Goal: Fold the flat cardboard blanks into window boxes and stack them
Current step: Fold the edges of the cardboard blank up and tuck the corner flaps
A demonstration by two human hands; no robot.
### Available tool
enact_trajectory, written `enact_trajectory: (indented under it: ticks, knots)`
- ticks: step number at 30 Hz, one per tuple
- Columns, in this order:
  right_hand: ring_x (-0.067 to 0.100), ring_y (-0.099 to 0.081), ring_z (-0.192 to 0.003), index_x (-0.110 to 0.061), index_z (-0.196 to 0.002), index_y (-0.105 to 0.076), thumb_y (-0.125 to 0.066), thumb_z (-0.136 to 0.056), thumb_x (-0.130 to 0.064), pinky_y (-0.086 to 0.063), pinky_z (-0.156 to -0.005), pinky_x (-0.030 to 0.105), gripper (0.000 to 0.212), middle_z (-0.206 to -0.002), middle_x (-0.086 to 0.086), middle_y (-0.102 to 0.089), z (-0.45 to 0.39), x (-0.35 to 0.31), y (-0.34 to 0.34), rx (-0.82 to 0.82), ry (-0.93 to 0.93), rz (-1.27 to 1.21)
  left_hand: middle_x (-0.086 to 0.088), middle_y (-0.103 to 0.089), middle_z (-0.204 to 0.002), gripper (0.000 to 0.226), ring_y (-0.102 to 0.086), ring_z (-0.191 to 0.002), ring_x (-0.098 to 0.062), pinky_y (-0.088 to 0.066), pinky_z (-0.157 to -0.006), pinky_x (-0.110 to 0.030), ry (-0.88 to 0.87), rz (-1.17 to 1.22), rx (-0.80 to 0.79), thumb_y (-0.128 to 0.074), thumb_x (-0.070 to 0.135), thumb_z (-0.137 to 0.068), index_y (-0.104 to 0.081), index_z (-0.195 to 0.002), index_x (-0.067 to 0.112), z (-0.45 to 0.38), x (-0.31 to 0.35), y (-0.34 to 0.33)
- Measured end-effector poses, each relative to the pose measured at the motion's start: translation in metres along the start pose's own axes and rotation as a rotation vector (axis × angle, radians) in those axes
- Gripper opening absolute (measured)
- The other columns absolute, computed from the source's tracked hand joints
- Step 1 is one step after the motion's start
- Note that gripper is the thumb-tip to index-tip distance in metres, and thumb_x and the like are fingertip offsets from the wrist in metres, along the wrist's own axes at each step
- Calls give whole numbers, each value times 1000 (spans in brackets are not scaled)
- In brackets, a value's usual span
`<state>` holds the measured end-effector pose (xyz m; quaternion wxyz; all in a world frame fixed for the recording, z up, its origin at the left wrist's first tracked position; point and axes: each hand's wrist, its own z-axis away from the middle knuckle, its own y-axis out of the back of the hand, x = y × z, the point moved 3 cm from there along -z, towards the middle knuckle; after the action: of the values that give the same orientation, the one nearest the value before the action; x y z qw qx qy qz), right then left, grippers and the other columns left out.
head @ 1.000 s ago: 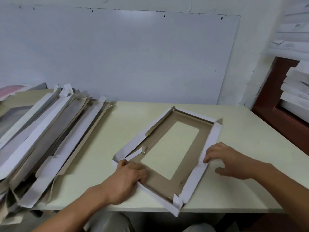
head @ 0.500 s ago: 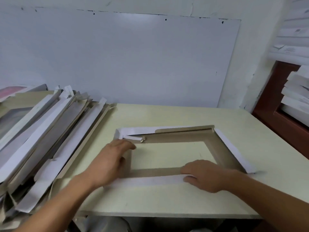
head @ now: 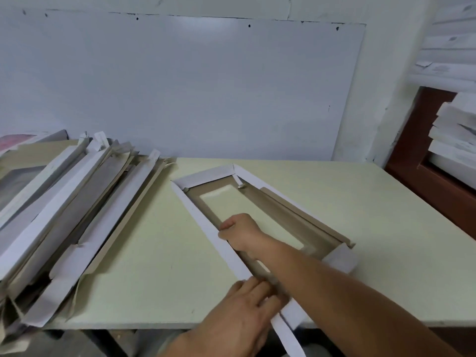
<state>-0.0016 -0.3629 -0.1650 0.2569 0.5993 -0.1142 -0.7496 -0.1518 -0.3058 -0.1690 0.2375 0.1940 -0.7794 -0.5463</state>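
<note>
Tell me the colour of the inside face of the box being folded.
Brown, with white side flaps; the window box shows best in the head view.

Bare table [head: 144,266] lies open between the blank stack [head: 64,215] and window box [head: 206,228]; right side seemingly free.

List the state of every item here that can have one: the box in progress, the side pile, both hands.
window box blank: flat on the table, partly folded, white side flaps raised, near corner past the table edge.
pile of blanks: unfolded, leaning in a slanted pile on the left.
right hand: inside the frame, gripping the long white flap.
left hand: on the blank's near corner; grip unclear.
stacked white boxes: piled on the right.
</note>
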Motion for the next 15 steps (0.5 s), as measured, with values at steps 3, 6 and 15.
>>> enact_trajectory:
  ticks: [3,6,15]
  knots:
    - [23,-65,-70,-12,-87,-65,-57,-92,-10,-60,-70,36,9,-82,10,-68,5,-5,15,-45,83,-73,-5,-57,-109,22,-52,-107,-25,-43,-86,-30,23,-17,-30,-46,17,-94,-63,-107,17,6,-14,11]
    - [19,-61,-69,-16,-78,-64,-54,-91,-14,-50,-64,35,17,-76,-2,-66,8,-5,66,179,397,417,-4,-54,-103,15,-48,-101,-23,-41,-85,-31,65,25,-68,-44,14,-93,-59,-94,14,16,-37,22]
    - [27,-64,-97,-9,-88,-69,-50,-99,-26,-48,-88,41,28,-97,6,-71,35,87,185,16,174,698,3,-53,-91,10,-48,-87,-13,-42,-75,-25,246,82,-67,-46,7,-76,-48,-76,17,39,-93,38]
